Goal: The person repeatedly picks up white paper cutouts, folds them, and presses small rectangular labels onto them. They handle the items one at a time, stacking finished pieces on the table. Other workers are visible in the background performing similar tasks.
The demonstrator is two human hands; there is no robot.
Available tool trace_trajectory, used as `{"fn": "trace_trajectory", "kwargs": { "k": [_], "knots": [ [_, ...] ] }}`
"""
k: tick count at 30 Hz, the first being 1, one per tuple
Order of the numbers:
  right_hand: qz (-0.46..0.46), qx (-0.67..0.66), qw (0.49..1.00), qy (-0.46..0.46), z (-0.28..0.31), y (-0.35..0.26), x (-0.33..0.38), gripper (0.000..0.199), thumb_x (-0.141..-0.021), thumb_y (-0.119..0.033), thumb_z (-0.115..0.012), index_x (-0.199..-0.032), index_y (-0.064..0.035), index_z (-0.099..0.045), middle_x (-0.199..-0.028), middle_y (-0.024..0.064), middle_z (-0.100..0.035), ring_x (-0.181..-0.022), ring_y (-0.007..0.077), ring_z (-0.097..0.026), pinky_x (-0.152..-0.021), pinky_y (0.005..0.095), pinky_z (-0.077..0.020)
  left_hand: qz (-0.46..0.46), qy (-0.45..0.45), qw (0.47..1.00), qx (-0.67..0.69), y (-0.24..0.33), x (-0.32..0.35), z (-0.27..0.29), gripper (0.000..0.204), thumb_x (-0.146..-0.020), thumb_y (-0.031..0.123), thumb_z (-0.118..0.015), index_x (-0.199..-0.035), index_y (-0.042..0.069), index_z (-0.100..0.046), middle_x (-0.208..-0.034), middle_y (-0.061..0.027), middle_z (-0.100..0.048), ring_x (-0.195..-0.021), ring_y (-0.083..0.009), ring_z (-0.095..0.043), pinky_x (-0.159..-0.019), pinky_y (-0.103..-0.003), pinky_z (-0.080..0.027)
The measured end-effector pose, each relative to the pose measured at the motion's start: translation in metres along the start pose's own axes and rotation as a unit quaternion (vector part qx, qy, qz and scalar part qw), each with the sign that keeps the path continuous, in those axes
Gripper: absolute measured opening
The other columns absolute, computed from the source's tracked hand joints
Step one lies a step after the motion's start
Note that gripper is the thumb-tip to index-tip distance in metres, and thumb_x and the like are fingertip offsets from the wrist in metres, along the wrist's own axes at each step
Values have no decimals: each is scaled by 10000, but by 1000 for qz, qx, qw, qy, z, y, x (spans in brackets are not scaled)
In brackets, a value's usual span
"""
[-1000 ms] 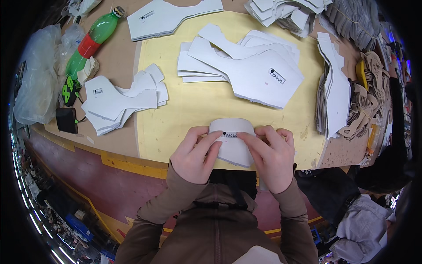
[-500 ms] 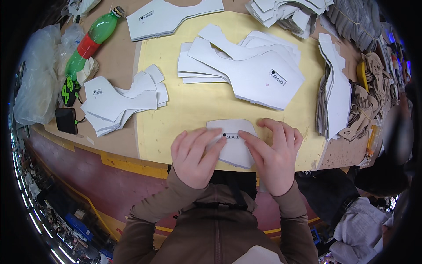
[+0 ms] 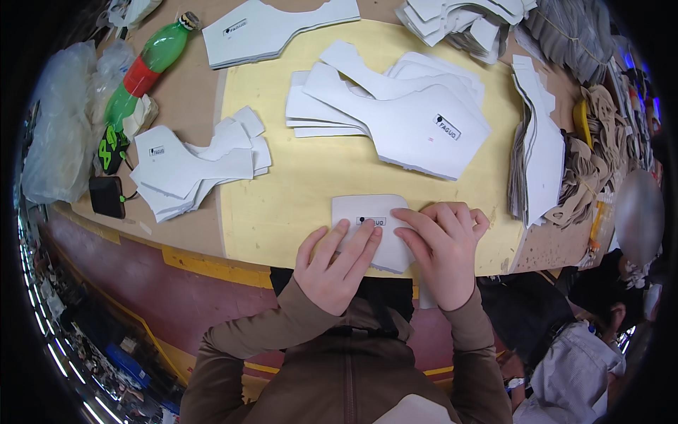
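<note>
Head cam, L hand [image 3: 332, 272] splayed atop white pc [image 3: 388, 247], R hand [image 3: 449, 253] half-curled (touching it)

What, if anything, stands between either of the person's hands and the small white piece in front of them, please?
Nothing visible does: the left hand reaches directly over the white piece, partly covering its printed label, and the right hand reaches over its right side.

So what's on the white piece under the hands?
A dark mark and fingers from the left hand and right hand. The left hand hides part of the mark and white piece.
</note>
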State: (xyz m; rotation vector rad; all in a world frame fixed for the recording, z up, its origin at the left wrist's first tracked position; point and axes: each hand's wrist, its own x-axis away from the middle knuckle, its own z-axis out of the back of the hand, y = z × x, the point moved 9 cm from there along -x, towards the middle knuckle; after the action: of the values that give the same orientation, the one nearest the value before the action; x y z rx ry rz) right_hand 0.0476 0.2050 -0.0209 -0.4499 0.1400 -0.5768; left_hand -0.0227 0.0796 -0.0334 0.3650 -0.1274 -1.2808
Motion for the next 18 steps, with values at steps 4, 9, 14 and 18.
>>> {"fn": "trace_trajectory", "kwargs": {
  "k": [4,9,14,18],
  "knots": [
    [-1,-9,1000,8,-1,4,2,309,-800,-166,-780,-1096,-250,-746,-911,-56,-592,-954,179,-557,-937,458,-284,-18,-33,999,-18,1,6,-4,414,-897,140,-560,-1290,131,-687,-1348,-19,-636,-1210,-245,-587,-1064,-438,-412],
    [34,61,997,45,-8,1,13,333,-850,-222,-688,-1179,-244,-735,-1300,-29,-602,-1257,186,-514,-1080,532,-227,2,-21,1000,-7,-5,5,-15,438,-932,80,-549,-1361,114,-634,-1417,-87,-591,-1265,-299,-576,-1082,-495,-405],
    [90,95,990,47,-29,-9,20,407,-894,-295,-648,-1284,-188,-689,-1539,-25,-496,-1521,227,-310,-1149,715,-172,-44,31,998,-29,-1,7,-19,392,-969,59,-549,-1350,107,-630,-1421,-117,-583,-1329,-372,-537,-1108,-550,-384],
    [94,17,995,38,-39,-1,22,458,-894,-354,-689,-1324,-197,-670,-1555,-58,-468,-1548,226,-249,-1166,757,-127,-40,21,999,-19,-7,9,-23,412,-966,40,-540,-1370,78,-611,-1451,-156,-563,-1353,-388,-521,-1115,-564,-377]
  ]
}}
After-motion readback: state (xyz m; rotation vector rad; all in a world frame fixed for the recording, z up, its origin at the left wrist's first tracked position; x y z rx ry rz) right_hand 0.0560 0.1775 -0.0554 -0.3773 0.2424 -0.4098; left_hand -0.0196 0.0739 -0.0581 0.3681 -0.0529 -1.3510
